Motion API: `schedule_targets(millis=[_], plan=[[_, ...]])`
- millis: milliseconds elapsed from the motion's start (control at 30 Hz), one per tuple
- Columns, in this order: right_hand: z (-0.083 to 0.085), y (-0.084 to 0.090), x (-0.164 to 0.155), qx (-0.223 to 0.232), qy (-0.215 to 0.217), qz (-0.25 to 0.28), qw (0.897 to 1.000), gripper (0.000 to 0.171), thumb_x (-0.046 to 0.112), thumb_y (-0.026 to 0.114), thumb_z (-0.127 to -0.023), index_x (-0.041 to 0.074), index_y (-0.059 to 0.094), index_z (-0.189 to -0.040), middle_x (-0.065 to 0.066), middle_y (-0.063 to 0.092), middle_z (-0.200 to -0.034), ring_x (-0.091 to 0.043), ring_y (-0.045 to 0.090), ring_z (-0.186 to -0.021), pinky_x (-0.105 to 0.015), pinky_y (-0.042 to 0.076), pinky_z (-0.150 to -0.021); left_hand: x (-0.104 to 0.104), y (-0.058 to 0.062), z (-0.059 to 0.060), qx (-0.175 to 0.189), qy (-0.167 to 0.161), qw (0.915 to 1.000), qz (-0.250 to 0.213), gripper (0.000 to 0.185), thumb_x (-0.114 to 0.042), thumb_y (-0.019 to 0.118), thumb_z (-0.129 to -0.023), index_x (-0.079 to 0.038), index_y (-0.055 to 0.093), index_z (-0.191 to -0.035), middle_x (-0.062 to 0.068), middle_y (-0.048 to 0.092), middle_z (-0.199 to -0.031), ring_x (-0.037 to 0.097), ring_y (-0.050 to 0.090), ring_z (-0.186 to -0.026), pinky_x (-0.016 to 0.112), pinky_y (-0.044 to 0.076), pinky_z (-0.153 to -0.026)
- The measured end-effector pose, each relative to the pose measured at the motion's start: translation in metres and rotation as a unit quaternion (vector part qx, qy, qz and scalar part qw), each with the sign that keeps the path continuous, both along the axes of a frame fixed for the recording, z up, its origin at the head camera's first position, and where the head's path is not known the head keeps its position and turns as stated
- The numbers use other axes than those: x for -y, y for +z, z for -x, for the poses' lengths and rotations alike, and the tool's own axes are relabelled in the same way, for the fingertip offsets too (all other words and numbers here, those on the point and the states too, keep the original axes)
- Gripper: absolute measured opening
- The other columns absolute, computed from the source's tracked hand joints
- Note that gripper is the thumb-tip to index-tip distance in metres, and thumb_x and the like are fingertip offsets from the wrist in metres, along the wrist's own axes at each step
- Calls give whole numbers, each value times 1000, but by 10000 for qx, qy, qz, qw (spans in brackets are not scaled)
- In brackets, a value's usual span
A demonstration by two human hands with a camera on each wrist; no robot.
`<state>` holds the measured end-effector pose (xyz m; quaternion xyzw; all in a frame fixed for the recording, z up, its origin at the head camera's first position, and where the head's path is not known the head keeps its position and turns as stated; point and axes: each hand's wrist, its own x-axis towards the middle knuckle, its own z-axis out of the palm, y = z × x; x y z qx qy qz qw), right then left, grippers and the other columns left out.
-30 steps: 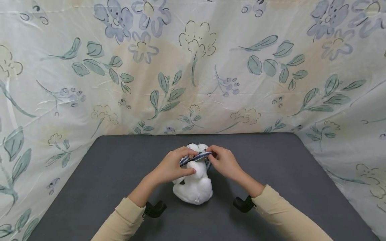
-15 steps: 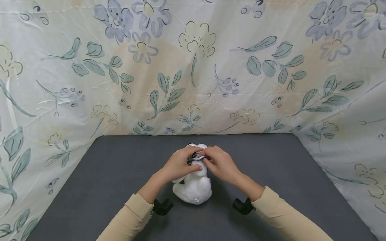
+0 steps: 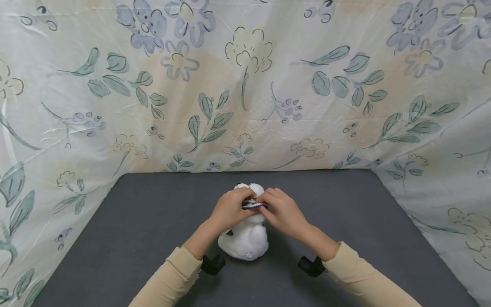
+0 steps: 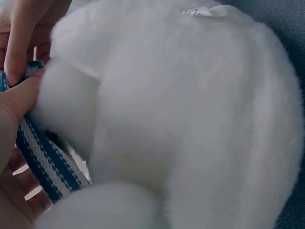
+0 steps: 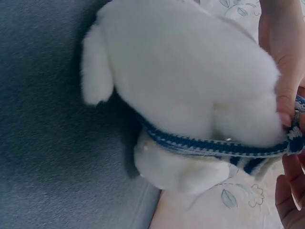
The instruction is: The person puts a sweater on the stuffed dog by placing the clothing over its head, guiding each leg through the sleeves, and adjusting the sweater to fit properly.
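Observation:
A white plush toy [image 3: 245, 243] sits upright on the table with its back towards me. Round its neck runs a blue and white striped knitted scarf [image 5: 200, 145]. My left hand [image 3: 232, 209] grips the scarf behind the toy's neck; its thumb [image 4: 21, 98] presses on the strip in the left wrist view. From the other side my right hand [image 3: 284, 213] pinches the scarf, thumb and fingertips close to the left hand's. Between the hands a short length of scarf shows in the head view. The toy's face and most of the scarf's front are hidden there.
The dark grey table [image 3: 165, 204] spreads out on all sides of the toy. A floral cloth [image 3: 245, 94] hangs behind it and along both sides. Black wrist cameras [image 3: 311, 266] sit under both wrists, low over the table.
My left hand has moved right, so the hands are closer together. The scarf strand, stretched diagonally between them before, is now short and gathered. The toy has stayed in place.

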<state>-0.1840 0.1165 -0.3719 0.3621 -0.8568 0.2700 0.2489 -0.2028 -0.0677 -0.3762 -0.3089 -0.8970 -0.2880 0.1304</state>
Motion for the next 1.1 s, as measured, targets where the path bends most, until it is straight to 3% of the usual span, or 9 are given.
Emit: schedule_targets(millis=[167, 367, 633, 800, 900, 1033, 1100], plan=[[0, -6, -5, 371, -173, 68, 9991, 28, 12, 72, -79, 12, 58, -102, 1, 55, -95, -10, 53, -83, -26, 48, -69, -1, -1, -2, -152, 147, 9998, -9, 23, -30, 76, -75, -17, 64, -91, -6, 63, -85, 5, 53, -68, 21, 44, -61], [2, -15, -11, 878, -310, 125, 9956, 39, 16, 72, -79, 10, 52, -112, -1, 54, -101, -11, 51, -84, -25, 45, -66, -1, -2, -5, -315, 129, 9994, 101, 24, -31, 76, -75, -18, 63, -91, -7, 62, -86, 4, 52, -69, 21, 44, -61], [7, -20, -18, 1659, 262, -27, 9858, 31, 20, 70, -81, 14, 56, -109, 4, 52, -100, -11, 50, -87, -30, 47, -72, -1, -1, -6, -302, 12, 9995, 105, 27, -36, 75, -74, -18, 63, -90, -7, 62, -85, 5, 53, -69, 21, 44, -61], [11, -22, -19, 1721, 422, -100, 9841, 29, 21, 70, -81, 16, 58, -107, 4, 50, -101, -9, 49, -90, -28, 47, -78, 0, 0, -6, -48, -62, 9999, 81, 28, -37, 74, -75, -19, 64, -93, -8, 63, -87, 4, 53, -71, 21, 44, -62], [12, -21, -19, 1864, 466, -93, 9813, 26, 21, 70, -81, 18, 58, -103, 4, 49, -100, -10, 49, -89, -28, 46, -77, 3, 3, -6, 310, -308, 9989, 143, 28, -34, 74, -77, -19, 63, -98, -7, 62, -92, 4, 54, -76, 22, 45, -66], [13, -22, -19, 1991, 485, -162, 9786, 23, 21, 71, -81, 19, 57, -99, 3, 48, -99, -14, 47, -87, -28, 42, -74, 10, 11, -5, 852, -685, 9929, 464, 35, -28, 73, -79, -19, 60, -109, -7, 60, -102, 5, 53, -82, 23, 45, -71], [13, -23, -19, 1989, 489, -203, 9786, 23, 21, 71, -81, 18, 57, -98, 2, 49, -99, -14, 46, -86, -28, 41, -72, 12, 13, -5, 971, -716, 9905, 666, 39, -26, 74, -78, -19, 58, -114, -7, 59, -105, 6, 52, -84, 23, 44, -72]])
